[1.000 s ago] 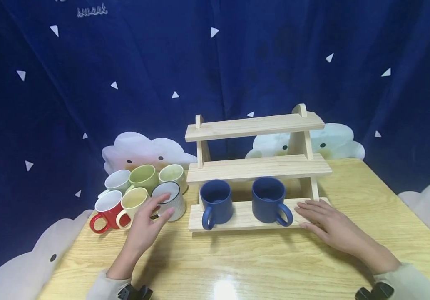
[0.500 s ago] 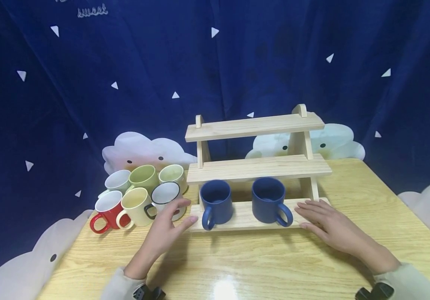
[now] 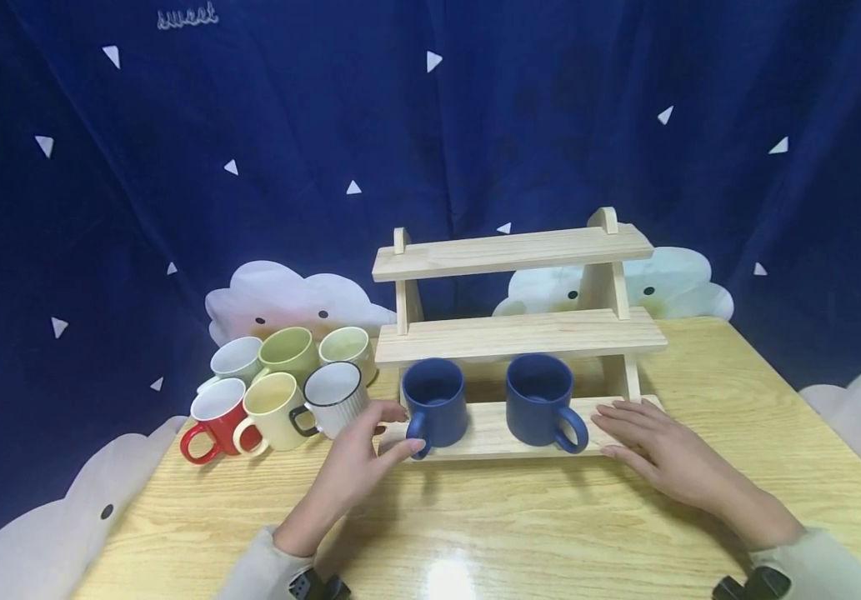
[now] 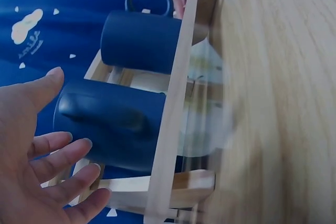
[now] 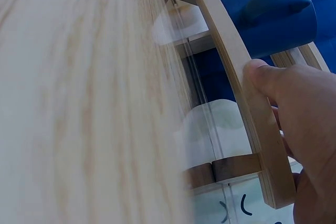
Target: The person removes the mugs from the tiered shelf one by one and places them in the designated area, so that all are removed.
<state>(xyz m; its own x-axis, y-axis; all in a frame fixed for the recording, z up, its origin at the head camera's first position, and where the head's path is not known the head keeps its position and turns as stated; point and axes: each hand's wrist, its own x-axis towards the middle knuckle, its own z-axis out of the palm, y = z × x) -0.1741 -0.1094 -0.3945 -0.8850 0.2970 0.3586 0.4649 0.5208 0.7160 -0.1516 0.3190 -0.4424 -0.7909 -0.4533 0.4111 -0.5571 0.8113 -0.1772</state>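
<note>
Two dark blue mugs stand upright on the bottom board of a wooden three-tier rack [image 3: 520, 333]. By the left blue mug [image 3: 438, 404], my left hand [image 3: 355, 462] has its fingers at the mug's left side and its thumb near the handle. A gap shows between fingers and mug in the left wrist view, where the hand [image 4: 31, 166] is loosely spread. My right hand [image 3: 663, 450] rests on the bottom board's right end, beside the right blue mug [image 3: 538, 404]. From the right wrist, its thumb [image 5: 260, 74] presses the board's front edge [image 5: 241, 72]; its other fingers are mostly hidden.
Left of the rack several mugs stand grouped on the wooden table [image 3: 520, 525]: a white ribbed mug [image 3: 340, 408] with a black handle, a cream mug [image 3: 276, 421], a red mug [image 3: 220, 425], a green mug [image 3: 291, 354] and paler ones. A blue curtain [image 3: 430, 125] hangs behind.
My left hand has moved right, from beside the white ribbed mug to the left blue mug. My right hand stays on the board. The mugs and rack look unmoved.
</note>
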